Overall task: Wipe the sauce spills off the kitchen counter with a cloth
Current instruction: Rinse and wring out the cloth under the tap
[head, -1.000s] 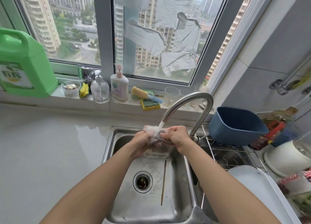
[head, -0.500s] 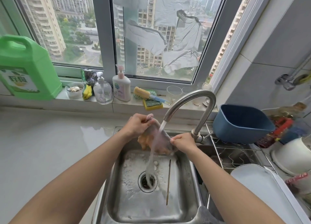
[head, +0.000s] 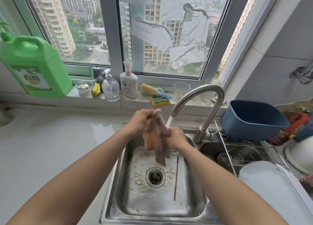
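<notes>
A wet cloth (head: 158, 146), greyish with an orange-stained part, hangs over the steel sink (head: 191, 206) under the running tap (head: 199, 96). My left hand (head: 141, 122) pinches its upper corner, raised above the sink's back edge. My right hand (head: 176, 137) grips the cloth lower down, right below the water stream. The cloth's loose end dangles toward the drain (head: 155, 177). The pale kitchen counter (head: 50, 148) lies to the left of the sink.
A chopstick (head: 176, 177) lies in the sink. A green detergent jug (head: 33, 67), soap bottles (head: 128, 82), sponges (head: 160, 100) and glasses stand on the windowsill. A blue tub (head: 252, 119) sits on a wire rack at right, with a white board (head: 274, 191) below.
The cloth was bunched between both hands under the tap; now it is stretched out and hanging, my left hand lifted up and left, my right hand holding lower.
</notes>
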A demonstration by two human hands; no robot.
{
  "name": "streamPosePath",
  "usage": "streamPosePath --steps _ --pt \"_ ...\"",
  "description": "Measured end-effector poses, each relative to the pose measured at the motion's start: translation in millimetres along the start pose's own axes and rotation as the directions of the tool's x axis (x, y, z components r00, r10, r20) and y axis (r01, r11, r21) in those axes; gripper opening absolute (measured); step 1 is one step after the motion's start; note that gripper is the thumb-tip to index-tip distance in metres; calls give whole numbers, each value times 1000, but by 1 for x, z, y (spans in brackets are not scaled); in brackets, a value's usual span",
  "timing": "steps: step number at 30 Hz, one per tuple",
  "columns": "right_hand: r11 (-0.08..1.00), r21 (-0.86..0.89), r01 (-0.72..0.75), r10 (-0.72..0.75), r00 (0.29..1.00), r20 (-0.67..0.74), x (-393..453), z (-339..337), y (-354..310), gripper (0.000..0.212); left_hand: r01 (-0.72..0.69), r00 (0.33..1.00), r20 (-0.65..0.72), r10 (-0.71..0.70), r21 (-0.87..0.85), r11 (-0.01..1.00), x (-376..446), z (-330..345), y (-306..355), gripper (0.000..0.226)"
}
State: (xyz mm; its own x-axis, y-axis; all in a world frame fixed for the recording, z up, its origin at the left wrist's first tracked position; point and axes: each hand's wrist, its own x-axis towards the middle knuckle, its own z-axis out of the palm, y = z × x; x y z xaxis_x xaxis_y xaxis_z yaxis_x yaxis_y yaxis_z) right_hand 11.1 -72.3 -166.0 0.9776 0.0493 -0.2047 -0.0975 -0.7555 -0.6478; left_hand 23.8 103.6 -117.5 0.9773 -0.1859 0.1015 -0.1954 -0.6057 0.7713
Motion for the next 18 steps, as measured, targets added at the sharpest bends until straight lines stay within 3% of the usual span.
streamPosePath --steps 4,8,11,15,18 --pt "995 -99 7 -3 999 45 4 -12 -5 21 37 996 -81 -36 4 999 -3 -4 -4 30" --pt "928 336 -160 164 986 15 6 -20 -7 26 149 987 -59 -150 -13 989 -2 -5 -18 30" --pt "848 492 -196 197 979 50 1 -19 -13 26 231 971 -29 -235 -99 968 -3 5 -21 27" --pt "915 373 -153 86 978 189 -5 -23 -16 14 185 983 23 -183 -127 975 -5 21 -5 24" --pt "927 346 -147 62 968 243 -6 -19 -9 27 138 988 87 -131 -78 987 -9 33 8 30"
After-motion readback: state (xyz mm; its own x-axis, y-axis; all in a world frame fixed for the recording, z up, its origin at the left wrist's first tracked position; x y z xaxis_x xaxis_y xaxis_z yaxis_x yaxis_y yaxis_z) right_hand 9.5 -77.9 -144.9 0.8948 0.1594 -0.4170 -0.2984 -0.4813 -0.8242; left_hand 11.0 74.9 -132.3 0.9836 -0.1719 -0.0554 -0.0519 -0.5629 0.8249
